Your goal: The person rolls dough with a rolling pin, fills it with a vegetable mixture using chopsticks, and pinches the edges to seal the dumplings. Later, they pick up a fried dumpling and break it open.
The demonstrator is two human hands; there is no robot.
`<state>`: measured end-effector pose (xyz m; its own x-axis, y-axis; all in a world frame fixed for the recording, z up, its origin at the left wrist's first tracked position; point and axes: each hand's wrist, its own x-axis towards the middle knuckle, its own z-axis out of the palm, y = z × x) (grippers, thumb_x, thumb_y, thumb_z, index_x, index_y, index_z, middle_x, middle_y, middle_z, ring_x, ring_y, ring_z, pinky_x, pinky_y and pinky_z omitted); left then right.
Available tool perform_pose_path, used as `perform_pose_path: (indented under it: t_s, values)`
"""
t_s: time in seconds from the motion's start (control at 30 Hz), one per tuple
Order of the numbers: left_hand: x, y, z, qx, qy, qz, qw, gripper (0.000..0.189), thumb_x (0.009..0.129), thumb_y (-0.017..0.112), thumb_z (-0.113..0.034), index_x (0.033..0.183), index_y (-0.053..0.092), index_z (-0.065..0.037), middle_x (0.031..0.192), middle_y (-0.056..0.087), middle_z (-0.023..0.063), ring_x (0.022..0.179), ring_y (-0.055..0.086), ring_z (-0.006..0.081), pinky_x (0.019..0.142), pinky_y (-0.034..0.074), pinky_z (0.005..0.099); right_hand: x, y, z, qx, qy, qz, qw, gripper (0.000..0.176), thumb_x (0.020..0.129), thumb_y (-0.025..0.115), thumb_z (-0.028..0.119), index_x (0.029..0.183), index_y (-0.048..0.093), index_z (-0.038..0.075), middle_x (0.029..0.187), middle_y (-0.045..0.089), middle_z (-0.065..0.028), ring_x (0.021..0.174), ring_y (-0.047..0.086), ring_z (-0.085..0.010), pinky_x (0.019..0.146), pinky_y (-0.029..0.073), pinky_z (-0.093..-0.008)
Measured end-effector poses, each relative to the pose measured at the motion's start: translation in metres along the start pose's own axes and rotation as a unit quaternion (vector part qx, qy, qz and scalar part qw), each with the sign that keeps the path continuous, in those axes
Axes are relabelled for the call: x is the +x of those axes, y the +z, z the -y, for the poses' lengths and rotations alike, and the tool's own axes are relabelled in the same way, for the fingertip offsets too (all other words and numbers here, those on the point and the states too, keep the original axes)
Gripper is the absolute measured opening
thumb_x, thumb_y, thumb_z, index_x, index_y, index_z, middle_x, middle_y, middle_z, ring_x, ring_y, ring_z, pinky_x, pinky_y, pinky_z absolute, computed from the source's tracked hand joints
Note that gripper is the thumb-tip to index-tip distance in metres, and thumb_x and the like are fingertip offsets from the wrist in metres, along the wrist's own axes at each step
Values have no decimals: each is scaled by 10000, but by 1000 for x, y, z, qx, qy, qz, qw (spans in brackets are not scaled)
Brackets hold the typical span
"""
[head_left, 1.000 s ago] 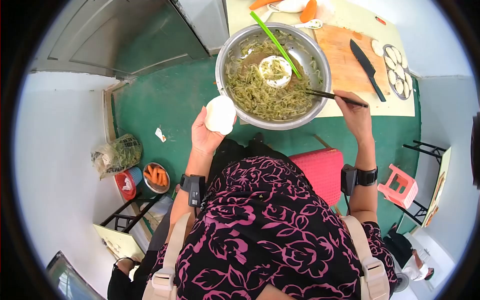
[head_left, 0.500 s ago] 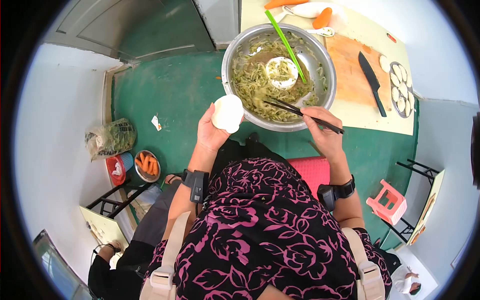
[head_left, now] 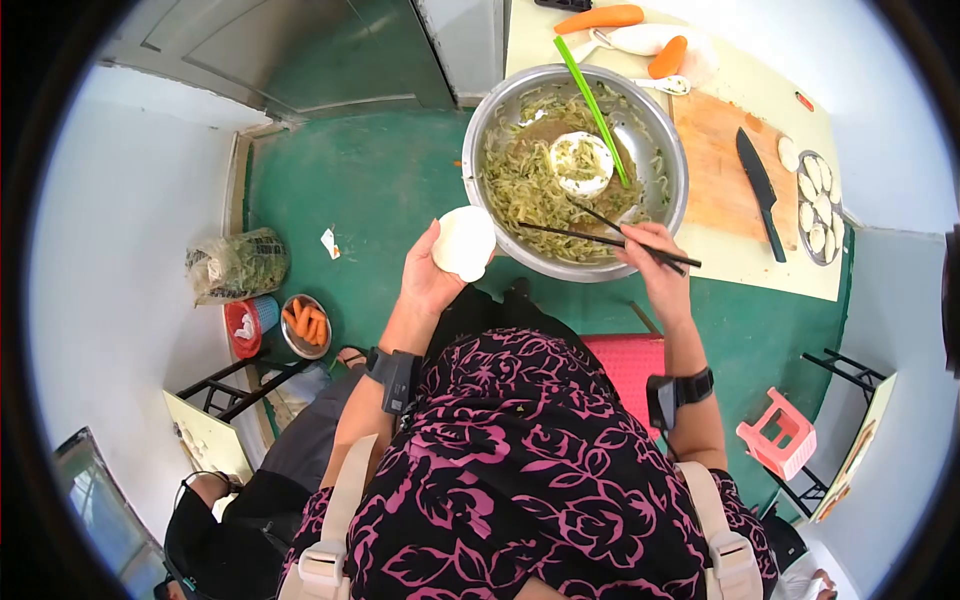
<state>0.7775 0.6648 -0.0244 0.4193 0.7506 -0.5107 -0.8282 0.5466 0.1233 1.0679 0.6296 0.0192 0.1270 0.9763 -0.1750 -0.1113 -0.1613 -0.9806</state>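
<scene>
On my left hand [head_left: 428, 280] lies a round white dumpling wrapper [head_left: 464, 243], held at its edge by the thumb, just left of a large steel basin [head_left: 474, 190]. Shredded green vegetable filling [head_left: 525, 195] covers much of the basin's bottom. My right hand [head_left: 655, 262] is closed around a pair of black chopsticks [head_left: 600, 238]. Their tips are spread and reach into the filling. A small white bowl [head_left: 606, 172] with some filling in it sits inside the basin. Bright green chopsticks [head_left: 590, 95] lean from it over the basin's far rim.
On the table right of the basin are a cutting board [head_left: 712, 160], a black knife [head_left: 757, 185] and a plate of dumplings [head_left: 822, 205]. Carrots [head_left: 600, 17] and a spoon [head_left: 672, 85] lie behind. A pink stool [head_left: 778, 435] stands right; another person's leg [head_left: 310, 430] is at left.
The black chopsticks, close together before, are now spread apart in the filling. The whole view has shifted slightly, so things appear lower and farther right. The wrapper stays in my left hand.
</scene>
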Motion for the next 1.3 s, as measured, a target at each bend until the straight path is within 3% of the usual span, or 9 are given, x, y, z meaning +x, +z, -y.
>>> perform_pose_path:
  t_s: [0.1, 0.2, 0.4, 0.5, 0.6, 0.9, 1.0, 1.3]
  values:
    - [-3, 3, 0, -3, 11, -6, 1000, 481, 862, 450, -313, 1203, 384, 20, 1211, 452, 185, 1097, 456, 340, 917, 377, 497, -17, 10, -10, 1, 8, -60, 998, 177, 806, 563, 23, 972, 584, -38, 946, 552, -106, 823, 586, -180, 717, 512, -262]
    - [-1, 1, 0, 3, 11, 7, 1000, 514, 871, 432, -332, 1232, 348, 25, 1254, 409, 191, 1139, 410, 353, 945, 334, 518, -21, 22, -17, 67, 46, -138, 987, 166, 817, 557, 35, 958, 571, -52, 844, 594, -104, 774, 600, -175, 704, 516, -258]
    - [-1, 14, -1, 24, 23, 16, 999, 476, 875, 425, -303, 1217, 365, 23, 1220, 447, 179, 1105, 451, 340, 916, 380, 494, -12, 25, -39, 133, 8, -167, 977, 121, 820, 552, 32, 919, 572, -34, 875, 594, -105, 780, 601, -168, 693, 520, -255]
    - [0, 16, -6, 20, 48, 23, 998, 471, 886, 411, -293, 1232, 349, 20, 1253, 411, 186, 1148, 404, 352, 958, 329, 512, -7, 22, -48, 130, 4, -206, 970, 129, 823, 546, 38, 931, 570, -30, 868, 595, -96, 774, 602, -167, 690, 520, -252]
    - [1, 17, -10, 38, 65, -2, 997, 457, 889, 408, -294, 1227, 358, 10, 1250, 418, 176, 1146, 408, 347, 959, 331, 508, -5, 13, -61, 157, -3, -211, 965, 139, 841, 535, 82, 941, 568, -9, 904, 613, -130, 796, 618, -202, 712, 517, -265]
    - [0, 27, -25, 17, 27, 48, 998, 484, 887, 398, -349, 1224, 367, -2, 1262, 410, 166, 1159, 393, 338, 974, 305, 501, -17, 0, -66, 187, -33, -219, 957, 130, 831, 545, 67, 942, 571, 4, 925, 612, -128, 813, 611, -190, 707, 515, -269]
    - [3, 34, -23, 9, 22, 23, 999, 477, 896, 378, -351, 1220, 372, -1, 1252, 425, 154, 1145, 415, 316, 968, 321, 473, -23, -4, -60, 180, -46, -214, 959, 129, 833, 544, 70, 942, 569, 6, 925, 613, -129, 814, 611, -186, 711, 514, -271]
    - [27, 40, -15, 145, 109, -26, 983, 491, 904, 348, -404, 1184, 409, -5, 1189, 488, 121, 1112, 453, 263, 967, 339, 415, -36, -12, -30, 182, -96, -201, 958, 127, 840, 538, 84, 942, 569, 13, 951, 599, -143, 819, 607, -185, 725, 520, -261]
